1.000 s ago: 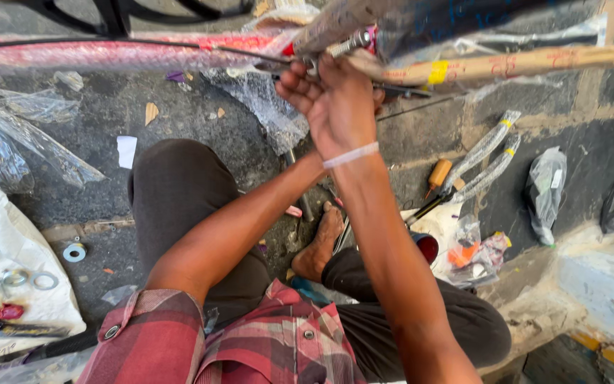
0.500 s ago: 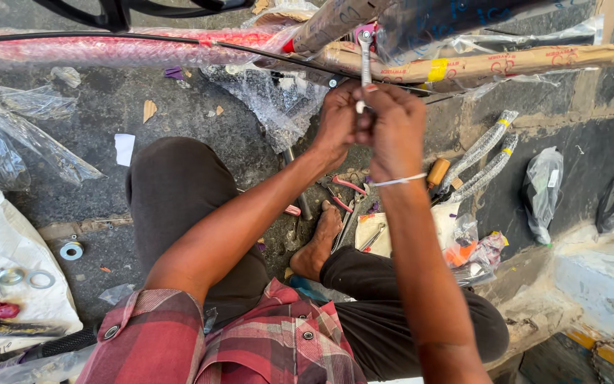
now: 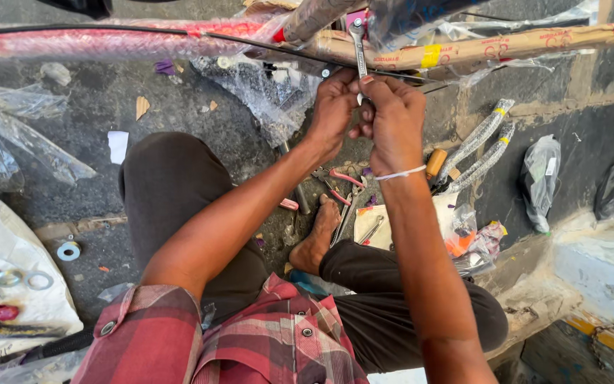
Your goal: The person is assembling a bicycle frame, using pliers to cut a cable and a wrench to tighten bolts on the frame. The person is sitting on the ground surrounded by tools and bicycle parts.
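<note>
Head view, looking down over a plaid shirt [image 3: 250, 341] and two bare forearms reaching far toward a wrapped bicycle frame. Left hand [image 3: 334, 107] curled shut around the lower shaft of a silver spanner [image 3: 357, 44], fingers folded tight, thumb side toward the right hand. Right hand [image 3: 392, 117] pressed against the left, fingers also closed on the spanner just below its middle, a white band [image 3: 401, 173] around the wrist. Spanner upright, open head pointing far, sitting where a cardboard-wrapped tube [image 3: 506, 46] meets a pink bubble-wrapped tube [image 3: 94, 41]; whether the head grips a nut cannot be told. Thin black cable [image 3: 129, 30] running along the pink tube toward the hands.

Below the hands, on the dark stone ground [image 3: 108, 107]: a bare foot [image 3: 314, 242], pink-handled pliers [image 3: 339, 178] just far of the toes, more spanners [image 3: 353, 213] lying loose beside the foot, and a pale sheet of card [image 3: 374, 224] under some of them. Right of that, a wooden-handled tool [image 3: 435, 162], two plastic-wrapped parts [image 3: 485, 146] with yellow tape, and a grey bag [image 3: 540, 178]. Near left, a white sack [image 3: 8, 249] carrying metal rings [image 3: 26, 279], with a small washer [image 3: 69, 250] on the ground beside it. Crumpled clear plastic [image 3: 271, 92] lying left of the hands.
</note>
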